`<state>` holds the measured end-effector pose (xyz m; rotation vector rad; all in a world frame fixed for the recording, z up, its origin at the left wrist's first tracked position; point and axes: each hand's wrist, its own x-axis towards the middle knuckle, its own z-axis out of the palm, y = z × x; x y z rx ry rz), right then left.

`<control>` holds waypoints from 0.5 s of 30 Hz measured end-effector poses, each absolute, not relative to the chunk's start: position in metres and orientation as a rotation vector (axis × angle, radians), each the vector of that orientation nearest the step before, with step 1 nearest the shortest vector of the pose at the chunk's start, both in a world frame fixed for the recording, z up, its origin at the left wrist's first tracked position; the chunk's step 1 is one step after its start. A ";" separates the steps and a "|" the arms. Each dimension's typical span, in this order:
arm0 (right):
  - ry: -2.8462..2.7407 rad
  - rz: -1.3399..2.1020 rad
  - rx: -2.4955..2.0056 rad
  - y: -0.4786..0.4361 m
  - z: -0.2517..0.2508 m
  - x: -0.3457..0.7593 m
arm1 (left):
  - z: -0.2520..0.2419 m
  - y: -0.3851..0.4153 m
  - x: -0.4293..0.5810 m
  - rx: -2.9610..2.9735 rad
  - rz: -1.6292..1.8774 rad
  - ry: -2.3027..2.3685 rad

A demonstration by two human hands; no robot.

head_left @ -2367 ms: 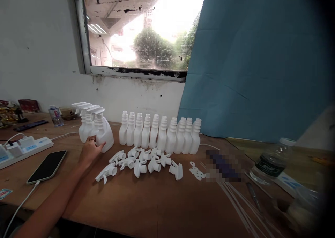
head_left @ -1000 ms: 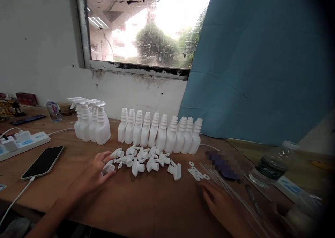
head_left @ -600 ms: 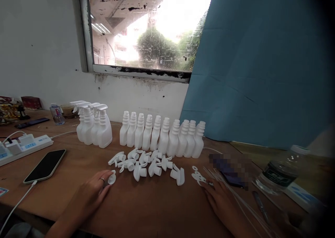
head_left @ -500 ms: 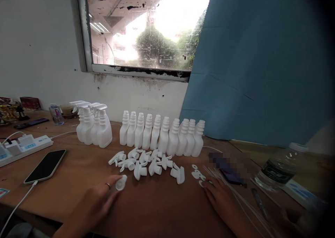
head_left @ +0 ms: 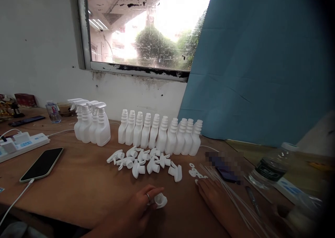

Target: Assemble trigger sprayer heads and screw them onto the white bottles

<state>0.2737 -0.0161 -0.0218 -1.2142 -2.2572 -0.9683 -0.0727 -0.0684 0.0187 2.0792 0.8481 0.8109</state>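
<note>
My left hand (head_left: 146, 205), with a ring on one finger, is closed around a white trigger spray head (head_left: 160, 200), its round open socket facing up. To the right, my right hand (head_left: 213, 198) is low over the table, fingers close together. At its fingertips is a small white washer (head_left: 196, 182), partly covered by them. More flat white washers (head_left: 193, 172) lie just beyond those fingers. Several loose trigger spray heads (head_left: 153, 165) are scattered ahead of my hands. Behind them stands a row of white bottles (head_left: 162, 135) with bare necks.
White spray bottles (head_left: 103, 128) with heads stand at the back left. A charging phone (head_left: 42, 164) and power strip (head_left: 28, 145) are on the left. Thin clear tubes (head_left: 230, 192), a second phone (head_left: 226, 170), a knife (head_left: 252, 199) and a water bottle (head_left: 270, 168) lie or stand right.
My left hand has carried the trigger spray head rightward and slightly nearer, turning its socket upward. My right hand has shifted slightly left, its fingertips still at the washer. The camera view has moved a little.
</note>
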 end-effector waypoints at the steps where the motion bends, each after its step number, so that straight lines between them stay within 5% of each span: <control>1: -2.242 -0.977 -1.205 -0.016 -0.022 0.273 | 0.015 -0.068 -0.073 2.064 0.806 0.862; 15: -2.065 -0.547 -0.892 -0.063 -0.005 0.176 | 0.013 -0.071 -0.077 1.929 0.756 0.920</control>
